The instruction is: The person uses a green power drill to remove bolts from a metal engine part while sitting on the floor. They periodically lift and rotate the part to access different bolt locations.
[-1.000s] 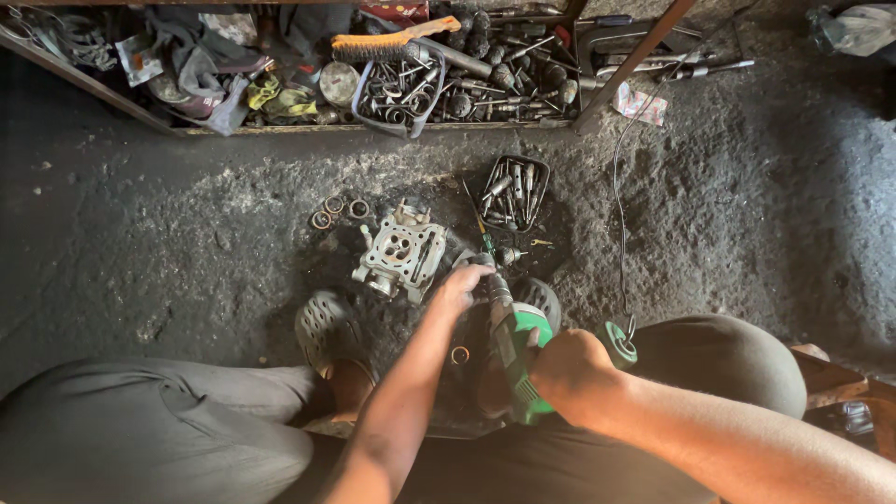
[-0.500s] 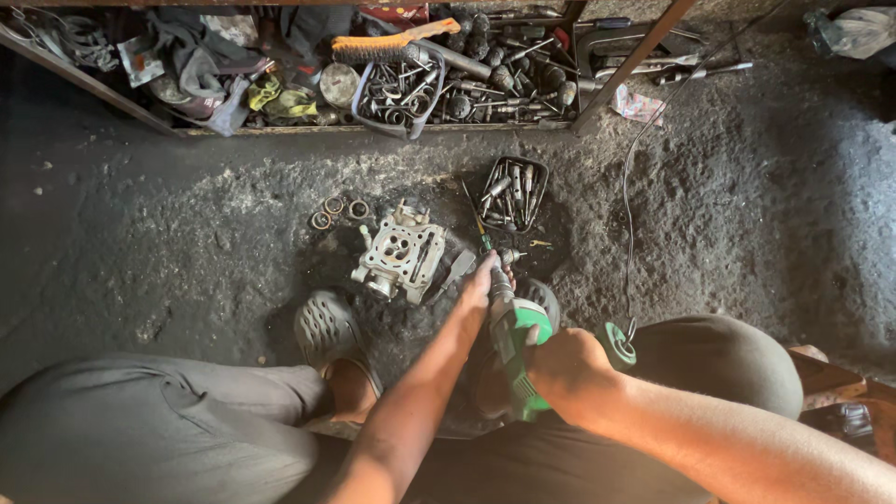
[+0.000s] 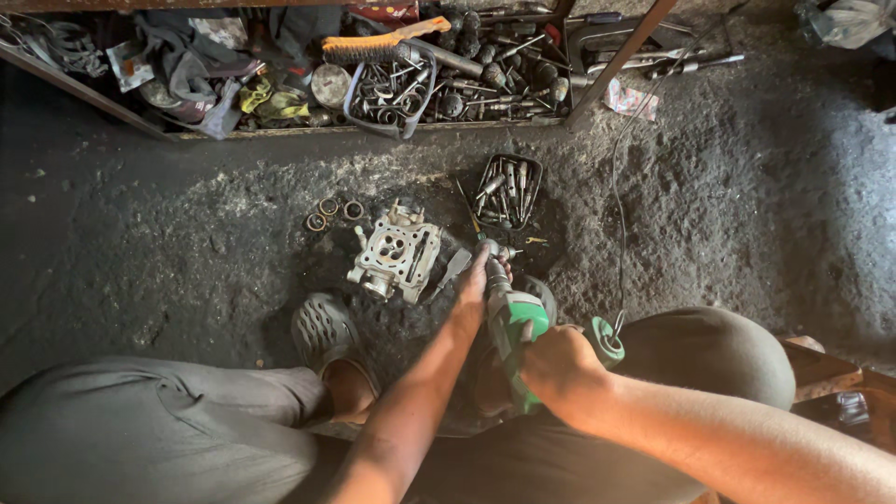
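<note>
The green power drill (image 3: 511,322) I'm holding has a grey metal nose and a dark body behind it. It lies slanted over my lap, nose pointing away from me and down toward the dirt floor (image 3: 728,215). Its tip sits just right of the pale metal engine casting (image 3: 397,252), near the black tray of bits (image 3: 507,189).

left hand (image 3: 474,285) slid forward along green drill (image 3: 511,322), toward its tip

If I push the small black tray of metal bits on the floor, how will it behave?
The black tray probably feels heavy for its size, being full of metal bits. It likely drags on the gritty floor rather than slides, and loose bits may rattle or spill.
</note>
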A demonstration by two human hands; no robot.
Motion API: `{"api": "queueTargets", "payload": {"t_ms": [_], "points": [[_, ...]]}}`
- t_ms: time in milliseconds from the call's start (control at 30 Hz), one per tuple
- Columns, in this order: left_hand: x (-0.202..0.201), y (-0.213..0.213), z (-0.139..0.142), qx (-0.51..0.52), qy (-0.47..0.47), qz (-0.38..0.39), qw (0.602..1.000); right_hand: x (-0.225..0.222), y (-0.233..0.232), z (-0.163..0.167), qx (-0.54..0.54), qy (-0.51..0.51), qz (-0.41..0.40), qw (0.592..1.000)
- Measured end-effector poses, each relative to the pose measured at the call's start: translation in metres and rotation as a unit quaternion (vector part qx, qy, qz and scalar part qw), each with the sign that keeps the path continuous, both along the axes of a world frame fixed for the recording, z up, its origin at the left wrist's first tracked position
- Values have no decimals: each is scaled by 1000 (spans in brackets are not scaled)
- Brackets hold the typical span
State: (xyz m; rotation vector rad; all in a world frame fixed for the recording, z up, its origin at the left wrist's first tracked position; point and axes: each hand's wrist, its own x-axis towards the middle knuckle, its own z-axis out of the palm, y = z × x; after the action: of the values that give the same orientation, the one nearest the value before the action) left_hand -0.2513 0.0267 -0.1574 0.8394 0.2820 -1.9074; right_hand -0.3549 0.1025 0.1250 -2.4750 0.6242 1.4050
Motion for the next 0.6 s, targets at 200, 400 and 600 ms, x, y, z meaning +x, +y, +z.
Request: {"api": "queueTargets", "payload": {"t_ms": [200, 400, 600], "points": [[9, 1, 13, 53, 36, -15, 998, -2, -2, -6, -28, -15, -7, 999], [26, -1, 25, 11, -47, -77, 996, -2, -9, 1, -5, -46, -37, 998], [32, 8, 20, -22, -111, -107, 988, 7, -2, 8, 24, -1, 88, 996]]}}
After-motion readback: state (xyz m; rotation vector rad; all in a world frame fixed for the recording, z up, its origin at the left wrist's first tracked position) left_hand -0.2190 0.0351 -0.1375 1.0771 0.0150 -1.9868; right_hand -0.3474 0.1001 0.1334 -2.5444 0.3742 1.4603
